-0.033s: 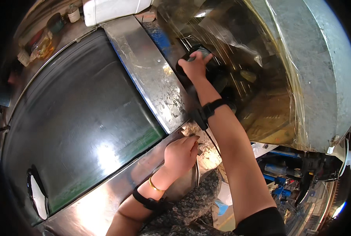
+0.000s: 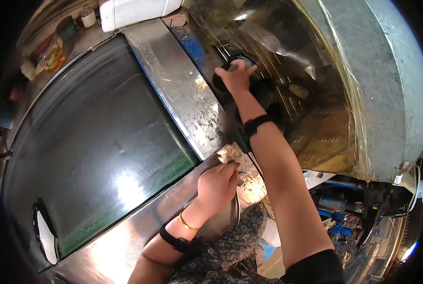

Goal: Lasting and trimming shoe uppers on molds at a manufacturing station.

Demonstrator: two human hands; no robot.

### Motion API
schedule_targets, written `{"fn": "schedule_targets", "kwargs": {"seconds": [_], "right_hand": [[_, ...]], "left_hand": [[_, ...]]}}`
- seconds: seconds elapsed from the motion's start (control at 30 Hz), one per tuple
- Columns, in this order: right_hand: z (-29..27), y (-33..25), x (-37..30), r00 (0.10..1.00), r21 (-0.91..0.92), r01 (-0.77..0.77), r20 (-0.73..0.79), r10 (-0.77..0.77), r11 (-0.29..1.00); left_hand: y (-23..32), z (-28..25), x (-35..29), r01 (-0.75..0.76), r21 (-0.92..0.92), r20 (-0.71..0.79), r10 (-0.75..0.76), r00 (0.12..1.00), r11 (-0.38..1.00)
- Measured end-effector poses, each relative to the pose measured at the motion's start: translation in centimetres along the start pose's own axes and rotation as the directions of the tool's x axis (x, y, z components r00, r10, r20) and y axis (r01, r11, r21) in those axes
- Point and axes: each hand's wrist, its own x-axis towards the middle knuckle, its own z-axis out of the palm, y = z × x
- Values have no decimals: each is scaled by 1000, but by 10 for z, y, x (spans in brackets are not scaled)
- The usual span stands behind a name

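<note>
My right hand (image 2: 237, 78) reaches in beneath a clear yellowish plastic cover (image 2: 332, 75), thumb and fingers spread over a dark round part (image 2: 219, 84) with a grey-green top. Whether the fingertips touch it is hard to tell. On the metal ledge nearer me, my left hand (image 2: 217, 188) is closed with its fingers pressed together. Anything between those fingers is hidden. Beside it lie brownish scraps (image 2: 253, 185) on the metal.
A wide dark belt (image 2: 102, 118) with a green edge fills the left. A scuffed metal strip (image 2: 178, 85) runs between it and the covered machine. A white container (image 2: 138, 13) stands at the far end. Blue machine parts (image 2: 337, 222) are at lower right.
My right hand has shifted very slightly, and its fingers look a little more spread over the dark round part. My left hand stays in place.
</note>
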Motion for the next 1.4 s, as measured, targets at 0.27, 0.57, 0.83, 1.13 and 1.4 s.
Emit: {"fn": "schedule_targets", "kwargs": {"seconds": [0.27,0.57,0.83,1.13,1.4], "right_hand": [[24,24,68,986,-163,-77,-159,51,984],[-86,43,-2,947,-328,289,233,-220,899],[-82,100,-15,970,-437,34,231,75,899],[-108,73,-9,950,-68,38,313,-14,997],[-129,143,-150,980,166,-193,73,183,967]], "left_hand": [[-3,2,0,0,-17,-21,-1,1000,1000],[-3,0,0,37,-69,-12,-38,999,997],[0,2,-1,29,-32,-12,-29,1000,999],[-5,2,-1,-18,-52,-18,17,1000,999],[-1,3,1,3,6,3,-3,1000,1000]]}}
